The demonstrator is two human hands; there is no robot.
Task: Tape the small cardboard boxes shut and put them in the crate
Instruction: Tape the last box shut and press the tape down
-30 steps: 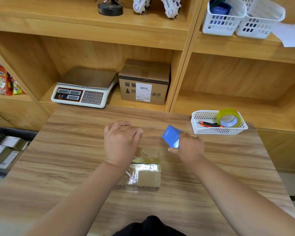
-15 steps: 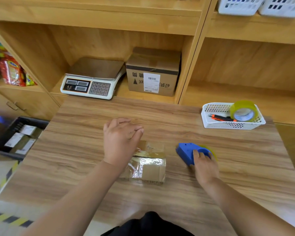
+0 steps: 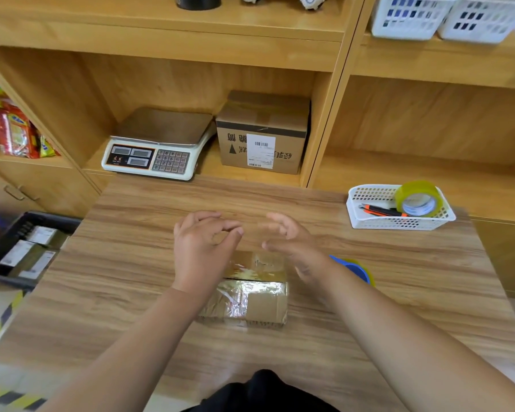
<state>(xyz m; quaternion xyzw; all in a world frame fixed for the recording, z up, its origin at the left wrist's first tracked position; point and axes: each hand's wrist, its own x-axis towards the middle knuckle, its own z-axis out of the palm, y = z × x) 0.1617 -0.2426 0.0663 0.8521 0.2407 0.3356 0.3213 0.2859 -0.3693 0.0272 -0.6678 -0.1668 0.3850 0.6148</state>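
I see both grips empty, fingers loose and apart. Left grip (image 3: 202, 251) and right grip (image 3: 292, 242) hover over the taped small cardboard box (image 3: 259, 295) on the worktop (image 3: 399, 278); the crate (image 3: 15, 233) sits left.

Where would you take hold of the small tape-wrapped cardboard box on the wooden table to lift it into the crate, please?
Probably by its two short ends, coming down from above. The small tape-wrapped cardboard box lies flat, long side across the wooden table, top glossy with tape, and the left hand and right hand are above it, one near each end.
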